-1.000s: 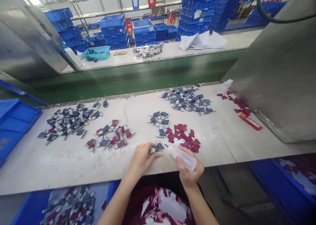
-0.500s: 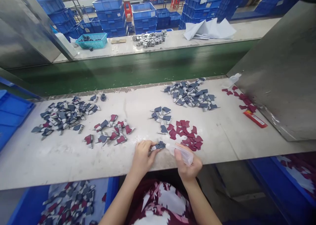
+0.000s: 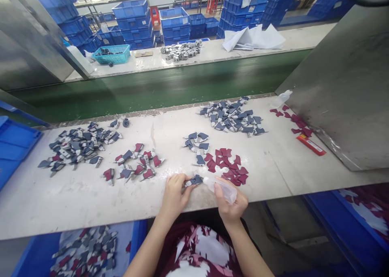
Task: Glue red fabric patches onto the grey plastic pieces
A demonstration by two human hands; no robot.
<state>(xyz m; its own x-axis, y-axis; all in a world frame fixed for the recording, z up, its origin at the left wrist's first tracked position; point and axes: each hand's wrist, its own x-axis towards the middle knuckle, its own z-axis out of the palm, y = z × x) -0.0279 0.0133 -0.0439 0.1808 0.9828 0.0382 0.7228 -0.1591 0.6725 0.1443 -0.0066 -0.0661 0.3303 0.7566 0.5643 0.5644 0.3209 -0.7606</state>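
Near the front edge of the white table, my left hand pinches a small grey-blue and white plastic part between thumb and fingers. My right hand is wrapped around a translucent squeeze bottle, tilted so that its nozzle meets or nearly meets the part; I cannot tell if they touch. Just beyond the bottle lie loose dark red pieces. Several grey-blue and white parts rest behind the held one. To the left is a group of parts with red or grey-blue faces.
Heaps of grey-blue parts lie at the left and back right. A red packet and a second clear bottle are by the metal panel. Below the table's front stand blue bins. A green belt runs behind.
The camera view has shifted slightly. Both hands keep the same pose, with the part and the bottle still held together.
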